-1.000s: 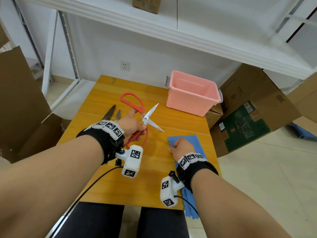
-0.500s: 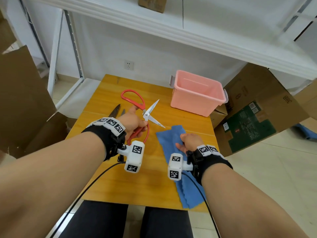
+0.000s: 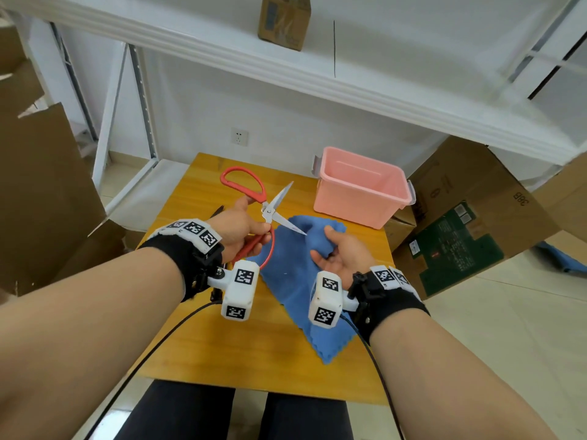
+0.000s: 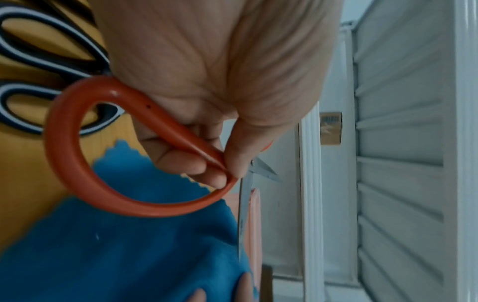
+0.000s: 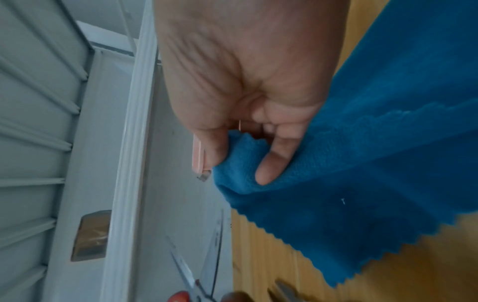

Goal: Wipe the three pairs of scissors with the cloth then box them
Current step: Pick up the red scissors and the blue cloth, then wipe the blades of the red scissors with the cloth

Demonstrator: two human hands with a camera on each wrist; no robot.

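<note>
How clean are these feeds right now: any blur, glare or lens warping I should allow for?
Head view: evenly lit and sharp, the shelf edge bowed by the wide lens. Left wrist view: the red scissors read clearly, while the black-handled scissors behind them are smeared. Right wrist view: soft throughout, the blue cloth dim and the open blades blurred.
</note>
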